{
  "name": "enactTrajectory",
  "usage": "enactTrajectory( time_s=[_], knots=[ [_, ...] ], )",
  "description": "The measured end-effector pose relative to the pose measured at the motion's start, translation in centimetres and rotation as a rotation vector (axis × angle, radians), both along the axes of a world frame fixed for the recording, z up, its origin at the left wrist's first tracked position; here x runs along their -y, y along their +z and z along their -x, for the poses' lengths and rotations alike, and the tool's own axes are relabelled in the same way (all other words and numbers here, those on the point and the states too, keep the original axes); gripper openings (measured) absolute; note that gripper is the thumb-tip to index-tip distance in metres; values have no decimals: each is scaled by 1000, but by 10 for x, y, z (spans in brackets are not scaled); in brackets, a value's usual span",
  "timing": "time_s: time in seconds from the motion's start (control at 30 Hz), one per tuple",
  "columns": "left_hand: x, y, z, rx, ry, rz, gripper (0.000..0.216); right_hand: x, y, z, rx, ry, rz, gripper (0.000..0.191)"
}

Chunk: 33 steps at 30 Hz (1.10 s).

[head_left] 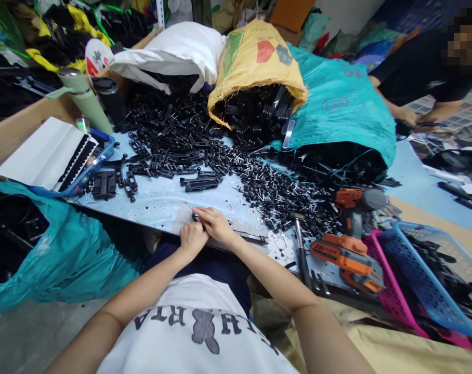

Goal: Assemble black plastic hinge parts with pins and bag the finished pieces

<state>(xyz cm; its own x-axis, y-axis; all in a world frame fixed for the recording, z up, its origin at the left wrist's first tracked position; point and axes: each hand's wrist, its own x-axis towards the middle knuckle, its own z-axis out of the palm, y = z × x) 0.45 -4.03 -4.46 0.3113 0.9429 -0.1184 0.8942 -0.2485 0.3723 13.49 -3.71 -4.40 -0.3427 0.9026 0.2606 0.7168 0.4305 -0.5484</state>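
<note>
My left hand (pixel 192 237) and my right hand (pixel 215 222) meet at the near edge of the pale blue table (pixel 161 200). Both are closed on a small black plastic part (pixel 196 216), which lies on a grey pad (pixel 183 218). The right hand's fingers press on top of the part; the left hand pinches it from the near side. Most of the part is hidden under the fingers. Past the hands lies a heap of black plastic pieces (pixel 173 137) and a spread of small black pins with metal tips (pixel 275 192).
Yellow (pixel 255 57), white (pixel 173 52) and teal (pixel 337 104) sacks spill black parts at the back. An orange drill (pixel 351 208) and a second orange tool (pixel 347 259) lie right, beside pink and blue baskets (pixel 423 259). Green bottle (pixel 83 96) at left. Another person (pixel 423 72) sits far right.
</note>
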Motion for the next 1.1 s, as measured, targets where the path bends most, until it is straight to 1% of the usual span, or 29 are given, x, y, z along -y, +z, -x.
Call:
enactTrajectory(
  time_s=[0.1, 0.2, 0.33, 0.4, 0.5, 0.7, 0.8, 0.87, 0.9, 0.93, 0.97, 1.03, 1.1],
  knots=[
    [-1, -1, 4, 17, -29, -29, 37, -2, -1, 0, -45, -6, 12, 45],
    [0, -6, 6, 25, -13, -52, 40, -2, -1, -1, -64, -51, 40, 46],
    [2, -13, 10, 24, -8, -83, 38, -1, -3, -1, -19, -7, 13, 51],
    [3, -15, 14, 28, -14, -100, 36, 0, -4, -1, -13, -12, 7, 50],
    [2, -14, 16, 34, -11, -107, 35, 1, -3, -1, -20, -70, 34, 45],
    [2, -11, 18, 23, -48, -120, 35, 0, -1, 9, 88, -115, 65, 43],
    [6, -11, 24, 29, -83, -107, 31, 6, 3, 12, 144, -125, 8, 41],
    [5, -10, 32, 50, -157, -138, 30, 19, 8, 3, 171, -67, -67, 44],
    [3, -10, 36, 70, -220, -188, 30, 27, 10, -6, 181, -44, -104, 48],
    [0, -9, 39, 94, -310, -255, 31, 37, 11, -17, 192, -51, -136, 52],
    [-5, -7, 41, 119, -424, -330, 32, 48, 12, -30, 212, -96, -160, 57],
    [-18, -4, 36, 152, -695, -447, 37, 68, 9, -57, 296, -277, -179, 65],
    [-33, 0, 23, 129, -914, -465, 47, 82, 3, -78, 432, -410, -147, 66]
  ],
)
